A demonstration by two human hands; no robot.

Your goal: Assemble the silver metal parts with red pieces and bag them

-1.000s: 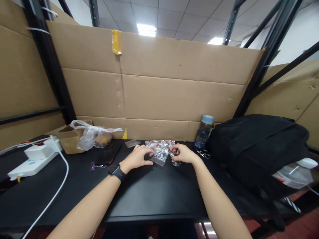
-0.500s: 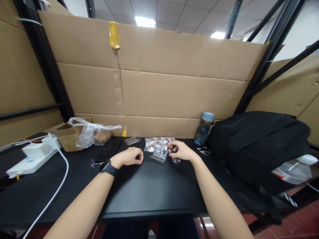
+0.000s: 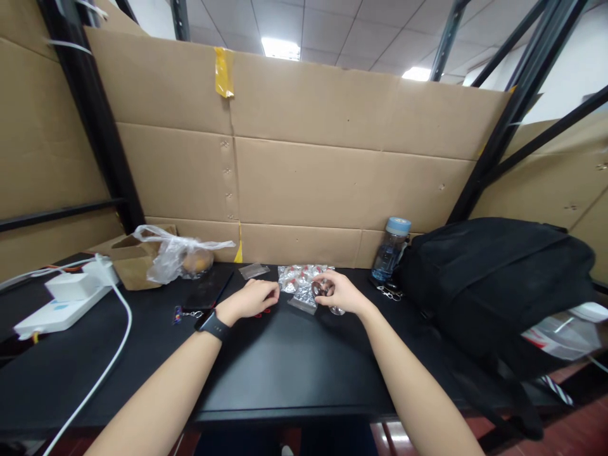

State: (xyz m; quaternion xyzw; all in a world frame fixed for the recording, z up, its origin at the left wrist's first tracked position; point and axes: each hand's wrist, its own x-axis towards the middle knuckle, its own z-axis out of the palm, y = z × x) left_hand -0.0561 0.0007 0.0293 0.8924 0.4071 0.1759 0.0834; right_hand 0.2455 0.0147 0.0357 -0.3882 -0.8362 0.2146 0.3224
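My right hand is closed around a round, clear, shiny piece, held by its edge between thumb and fingers just above the table. A second round clear piece lies on the table below that hand. My left hand has its fingers curled together; whatever is between them is hidden. Thin red cord-like loops lie on the table under its fingertips. Between and behind my hands are shiny clear packets with red bits inside. A flat clear bag lies in front of them.
Another clear bag lies behind my left hand. A dark flat object and a keychain are to its left, beyond them a plastic bag and a power strip. At right stand a water bottle and a black backpack.
My right hand has moved slightly left, bringing the round clear piece over toward the packets. My left hand has shifted a little right, and red loops now show beneath it.
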